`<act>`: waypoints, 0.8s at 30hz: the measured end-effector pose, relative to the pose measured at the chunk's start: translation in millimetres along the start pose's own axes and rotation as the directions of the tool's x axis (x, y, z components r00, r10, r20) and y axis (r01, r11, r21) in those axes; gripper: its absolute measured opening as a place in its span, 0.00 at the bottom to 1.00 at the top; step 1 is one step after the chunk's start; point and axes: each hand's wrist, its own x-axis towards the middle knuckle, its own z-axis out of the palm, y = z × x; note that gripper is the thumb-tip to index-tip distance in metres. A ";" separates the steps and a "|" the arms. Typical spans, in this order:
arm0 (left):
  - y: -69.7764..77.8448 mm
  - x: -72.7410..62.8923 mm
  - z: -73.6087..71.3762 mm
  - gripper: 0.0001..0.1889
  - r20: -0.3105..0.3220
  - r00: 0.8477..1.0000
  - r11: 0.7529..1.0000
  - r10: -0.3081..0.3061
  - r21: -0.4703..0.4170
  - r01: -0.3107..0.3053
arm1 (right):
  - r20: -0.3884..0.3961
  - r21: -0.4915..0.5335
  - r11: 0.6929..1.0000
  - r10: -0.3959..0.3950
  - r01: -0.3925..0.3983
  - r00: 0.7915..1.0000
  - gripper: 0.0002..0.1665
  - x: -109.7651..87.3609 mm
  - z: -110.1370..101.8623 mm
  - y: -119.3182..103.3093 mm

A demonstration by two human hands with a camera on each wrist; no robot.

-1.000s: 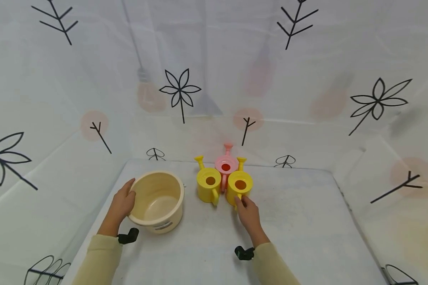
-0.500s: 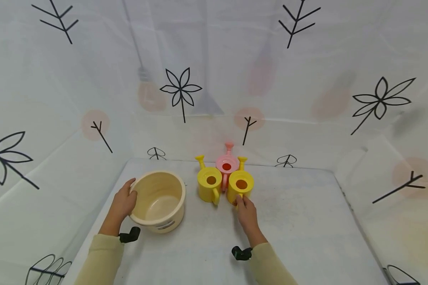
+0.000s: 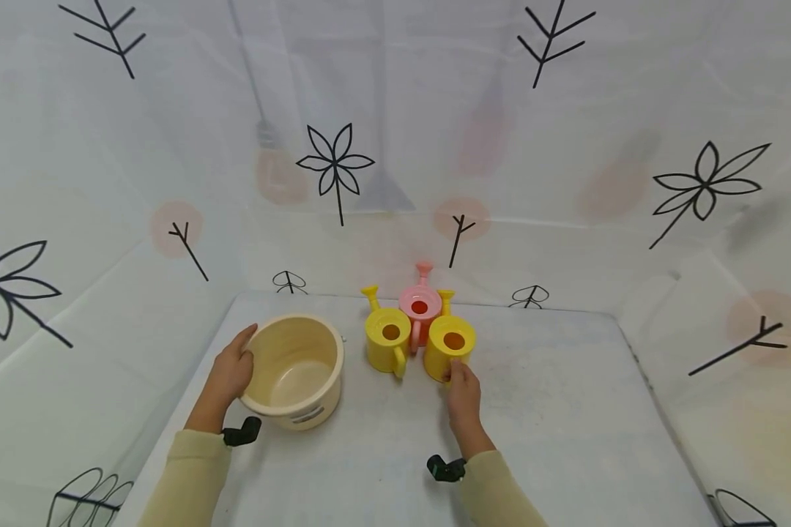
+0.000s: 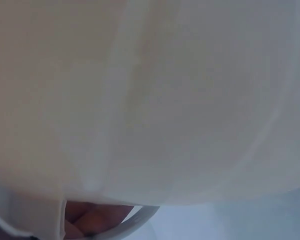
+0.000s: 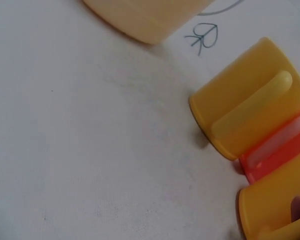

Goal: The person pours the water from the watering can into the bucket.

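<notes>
My left hand (image 3: 229, 369) holds the left rim of a cream plastic bucket (image 3: 331, 391), which stands on the table's left side with its mouth tilted toward me. A yellow toy watering can (image 3: 437, 359) has its handle pinched by my right hand (image 3: 464, 399); the right wrist view shows a fingertip (image 5: 299, 206) beside that handle. Left of it stands a second yellow watering can (image 3: 379, 353), and a pink watering can (image 3: 409, 298) is tucked behind the two. Their spouts point to the back. In the left wrist view the bucket wall (image 4: 165, 100) hides most of the hand.
The white tabletop (image 3: 554, 417) ends at the back against a white sheet (image 3: 567, 256) printed with plants and lamps. This sheet also rises along both sides. Dark wrist cameras sit on each wrist.
The right yellow watering can has shifted slightly right, away from the pink one, with my right hand on its handle. My left hand stays on the bucket rim.
</notes>
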 end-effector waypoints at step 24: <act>-1.3 -1.2 0.9 0.30 -0.010 1.000 1.000 -0.011 -0.005 0.011 | 0.036 0.062 0.996 0.059 -0.061 0.998 0.31 -1.8 -25.9 0.4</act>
